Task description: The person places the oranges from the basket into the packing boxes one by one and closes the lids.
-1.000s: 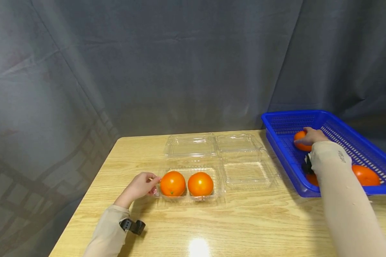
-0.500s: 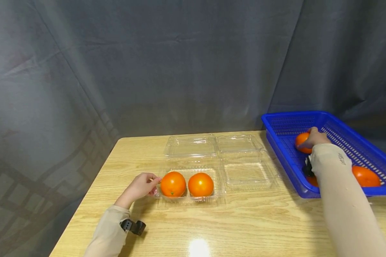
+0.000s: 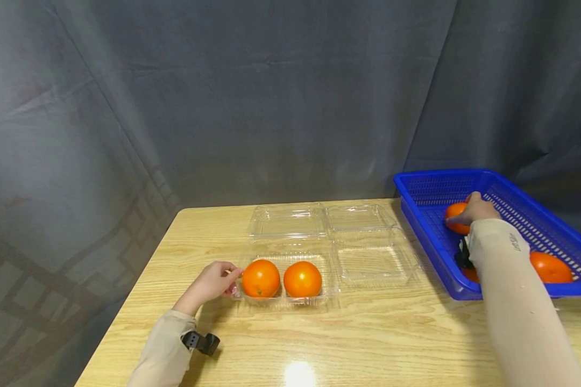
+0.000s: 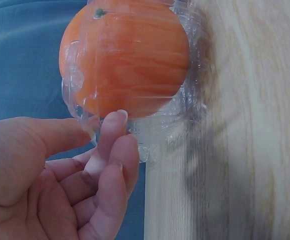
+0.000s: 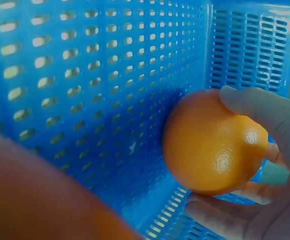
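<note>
My left hand (image 3: 213,282) pinches the left edge of a clear plastic clamshell container (image 3: 290,305), thumb against fingertips. Two oranges sit side by side inside it, a left orange (image 3: 261,278) and a right orange (image 3: 302,279). In the left wrist view, the nearer orange (image 4: 125,60) shows through the plastic wall just beyond my fingertips. Over in the blue basket (image 3: 426,247), my right hand (image 3: 476,209) grips another orange (image 5: 210,145), its thumb on one side and fingers round the other. Part of that fruit is hidden by the hand in the head view.
Right of the filled container stands a second clear clamshell (image 3: 373,263), its lid folded back. More oranges lie in the basket, including a near one (image 3: 551,267) partly behind the right sleeve. The wooden table (image 3: 368,344) ends at a grey curtain (image 3: 290,107).
My right hand has shifted slightly to the right around the orange in the basket. The left hand stays on the container's edge, and the two oranges there have not moved.
</note>
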Tool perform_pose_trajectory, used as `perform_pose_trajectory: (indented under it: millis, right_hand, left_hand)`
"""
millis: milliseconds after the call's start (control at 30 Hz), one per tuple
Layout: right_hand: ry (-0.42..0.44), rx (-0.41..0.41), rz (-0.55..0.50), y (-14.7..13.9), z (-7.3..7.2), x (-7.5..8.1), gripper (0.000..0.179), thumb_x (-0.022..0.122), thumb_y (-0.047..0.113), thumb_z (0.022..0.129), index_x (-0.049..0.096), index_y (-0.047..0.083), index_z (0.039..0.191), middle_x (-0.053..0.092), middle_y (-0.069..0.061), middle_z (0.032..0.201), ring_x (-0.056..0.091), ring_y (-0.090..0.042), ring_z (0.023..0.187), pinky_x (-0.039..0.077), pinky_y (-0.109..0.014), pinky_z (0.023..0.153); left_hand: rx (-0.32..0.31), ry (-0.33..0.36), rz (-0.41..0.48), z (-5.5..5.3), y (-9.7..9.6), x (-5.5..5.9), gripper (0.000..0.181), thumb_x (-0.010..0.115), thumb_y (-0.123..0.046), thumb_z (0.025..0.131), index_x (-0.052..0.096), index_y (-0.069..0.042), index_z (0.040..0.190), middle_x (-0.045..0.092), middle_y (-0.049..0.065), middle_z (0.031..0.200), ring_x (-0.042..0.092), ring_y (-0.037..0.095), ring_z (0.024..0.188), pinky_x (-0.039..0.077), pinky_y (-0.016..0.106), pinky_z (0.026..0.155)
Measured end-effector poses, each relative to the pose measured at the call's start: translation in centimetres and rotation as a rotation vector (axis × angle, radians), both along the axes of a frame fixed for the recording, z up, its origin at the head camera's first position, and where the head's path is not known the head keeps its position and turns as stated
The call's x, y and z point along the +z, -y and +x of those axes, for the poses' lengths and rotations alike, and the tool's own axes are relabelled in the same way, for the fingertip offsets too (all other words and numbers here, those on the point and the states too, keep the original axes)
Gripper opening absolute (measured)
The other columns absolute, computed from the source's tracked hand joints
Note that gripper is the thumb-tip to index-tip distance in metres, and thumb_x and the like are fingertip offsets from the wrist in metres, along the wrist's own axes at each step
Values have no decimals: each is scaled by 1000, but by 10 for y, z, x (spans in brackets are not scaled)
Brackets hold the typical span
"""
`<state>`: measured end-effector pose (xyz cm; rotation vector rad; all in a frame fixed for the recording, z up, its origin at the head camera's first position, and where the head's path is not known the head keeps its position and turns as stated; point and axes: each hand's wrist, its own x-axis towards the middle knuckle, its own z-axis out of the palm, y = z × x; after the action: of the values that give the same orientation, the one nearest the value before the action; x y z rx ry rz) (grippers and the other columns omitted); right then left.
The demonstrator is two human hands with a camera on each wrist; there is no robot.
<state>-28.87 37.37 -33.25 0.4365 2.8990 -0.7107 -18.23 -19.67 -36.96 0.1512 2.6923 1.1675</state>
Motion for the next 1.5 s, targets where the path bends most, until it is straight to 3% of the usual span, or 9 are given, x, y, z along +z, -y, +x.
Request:
perform_pose_trajectory:
  millis: [267, 667, 933, 1133, 1500]
  right_hand:
    - [-86, 46, 86, 5, 5, 13, 84, 67, 35, 79, 20, -17, 125, 37, -45, 106, 42, -54, 94, 42, -60, 80]
    - [-97, 9, 102, 7, 3, 29, 87, 65, 40, 81, 19, -15, 128, 37, -42, 108, 43, -53, 94, 42, -62, 81]
    - [-155, 32, 117, 9, 4, 38, 84, 65, 41, 80, 21, -14, 127, 38, -41, 107, 43, -52, 92, 41, -60, 78]
    - [-171, 56, 103, 7, 4, 42, 88, 64, 46, 79, 20, -12, 128, 37, -39, 107, 43, -51, 90, 41, -55, 71]
    - [-188, 68, 80, 9, 6, 51, 85, 66, 46, 80, 23, -12, 126, 40, -36, 106, 43, -48, 90, 42, -54, 71]
  left_hand:
    - [-1, -2, -6, 0, 0, 0, 25, 51, -19, 96, 63, 2, 88, 55, 2, 57, 53, 9, 51, 52, 27, 53]
    - [13, -1, -20, 2, -2, 2, 25, 51, -18, 96, 63, 2, 89, 55, 2, 57, 52, 10, 51, 53, 30, 54]
    - [24, 7, -28, 2, -3, 4, 25, 52, -19, 95, 63, 2, 92, 56, 3, 59, 53, 10, 52, 53, 29, 56]
    - [30, 21, -30, 1, -3, 5, 26, 51, -20, 96, 63, 2, 94, 56, 3, 60, 54, 10, 53, 54, 29, 57]
    - [22, 19, -23, 0, -2, 3, 25, 51, -20, 96, 63, 2, 94, 56, 3, 59, 54, 10, 54, 54, 28, 56]
